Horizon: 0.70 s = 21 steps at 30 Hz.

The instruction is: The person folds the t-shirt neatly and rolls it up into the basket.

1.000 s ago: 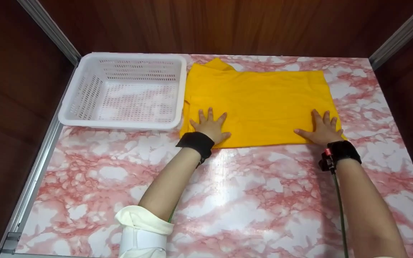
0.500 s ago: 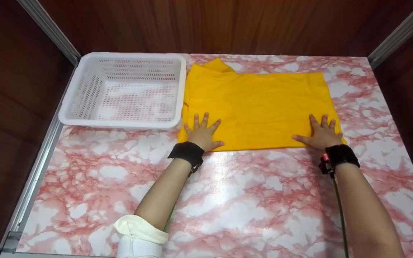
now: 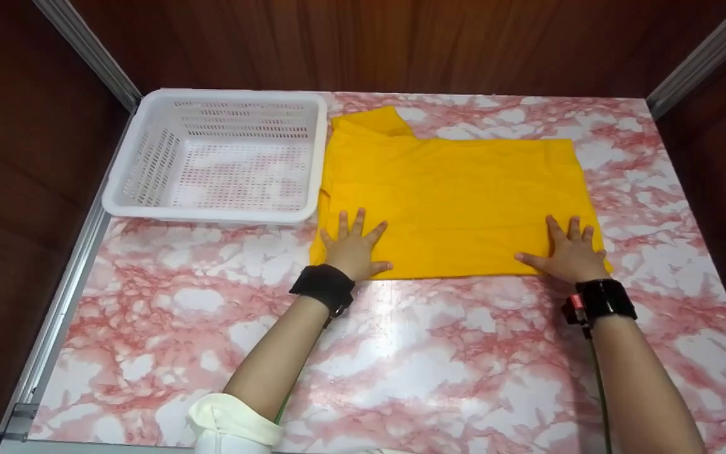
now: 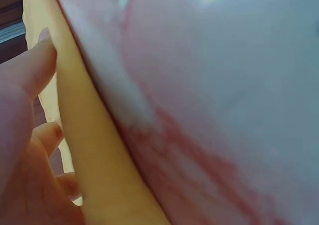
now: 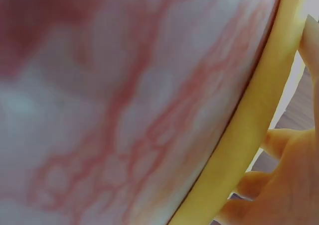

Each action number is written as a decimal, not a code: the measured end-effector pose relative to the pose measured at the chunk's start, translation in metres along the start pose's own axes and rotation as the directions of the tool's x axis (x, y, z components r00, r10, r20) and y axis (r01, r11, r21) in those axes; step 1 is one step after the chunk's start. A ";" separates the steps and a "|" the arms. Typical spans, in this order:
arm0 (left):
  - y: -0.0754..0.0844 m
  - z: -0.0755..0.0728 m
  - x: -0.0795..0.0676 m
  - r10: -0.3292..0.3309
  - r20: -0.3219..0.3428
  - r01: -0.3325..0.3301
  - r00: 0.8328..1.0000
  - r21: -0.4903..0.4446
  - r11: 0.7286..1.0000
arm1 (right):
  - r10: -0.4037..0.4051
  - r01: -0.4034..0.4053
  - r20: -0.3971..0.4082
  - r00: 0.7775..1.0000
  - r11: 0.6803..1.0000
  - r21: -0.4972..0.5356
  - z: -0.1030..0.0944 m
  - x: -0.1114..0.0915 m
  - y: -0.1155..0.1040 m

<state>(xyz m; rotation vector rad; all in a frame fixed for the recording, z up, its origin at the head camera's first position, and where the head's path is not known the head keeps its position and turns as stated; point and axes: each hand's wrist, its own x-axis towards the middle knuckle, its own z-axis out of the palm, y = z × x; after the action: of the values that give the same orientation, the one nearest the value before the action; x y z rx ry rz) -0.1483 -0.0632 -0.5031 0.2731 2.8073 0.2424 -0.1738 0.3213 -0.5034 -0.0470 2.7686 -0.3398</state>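
A yellow garment [image 3: 470, 195], which looks like a folded shirt, lies flat on the marbled table, with a short flap sticking out at its far left corner. My left hand [image 3: 353, 252] rests spread on its near left corner. On the near right corner my right hand [image 3: 574, 255] presses with fingers apart. The left wrist view shows the garment's near edge [image 4: 94, 135] running beside the thumb and fingers. In the right wrist view the yellow edge [image 5: 249, 110] passes along the fingertips of the other hand.
A white perforated plastic basket [image 3: 319, 157] stands at the far left, right beside the garment's left side. Dark wood panels [image 3: 363, 44] with metal rails [image 3: 86, 50] enclose the table on the back and sides. The pink and white tabletop [image 3: 426, 353] extends toward me.
Both hands have slid toward me, drawing the garment nearer along the table. My left hand has also shifted a little to the left. The basket has stayed in place.
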 end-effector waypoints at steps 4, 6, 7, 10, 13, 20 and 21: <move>0.000 0.002 -0.005 0.006 0.001 -0.006 1.000 0.002 1.000 | -0.005 0.005 -0.021 1.000 1.000 -0.004 0.004 -0.007 0.000; 0.000 0.003 -0.008 0.007 -0.006 -0.007 1.000 0.002 1.000 | -0.008 0.008 -0.039 0.999 1.000 -0.006 0.006 -0.010 0.000; -0.001 0.004 -0.008 0.010 -0.007 -0.010 1.000 0.002 1.000 | -0.009 0.009 -0.046 0.999 1.000 -0.007 0.007 -0.011 0.000; -0.001 0.006 -0.012 0.013 -0.016 -0.013 1.000 0.001 1.000 | -0.010 0.011 -0.065 0.998 1.000 0.001 0.010 -0.016 -0.001; -0.001 0.007 -0.014 0.017 -0.021 -0.017 1.000 0.003 1.000 | -0.011 0.011 -0.074 0.997 1.000 0.005 0.012 -0.020 -0.002; -0.001 0.010 -0.022 0.030 -0.031 -0.029 0.999 0.013 0.999 | -0.004 0.004 -0.077 0.997 1.000 0.000 0.017 -0.029 -0.001; -0.001 0.011 -0.024 0.034 -0.035 -0.033 0.999 0.011 0.999 | -0.004 0.004 -0.081 0.997 1.000 0.000 0.017 -0.030 -0.001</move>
<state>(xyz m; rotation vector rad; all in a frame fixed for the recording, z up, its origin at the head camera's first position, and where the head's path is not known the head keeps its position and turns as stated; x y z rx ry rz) -0.1226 -0.0674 -0.5067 0.3217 2.8416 0.2420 -0.1393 0.3182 -0.5086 -0.0398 2.8493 -0.3497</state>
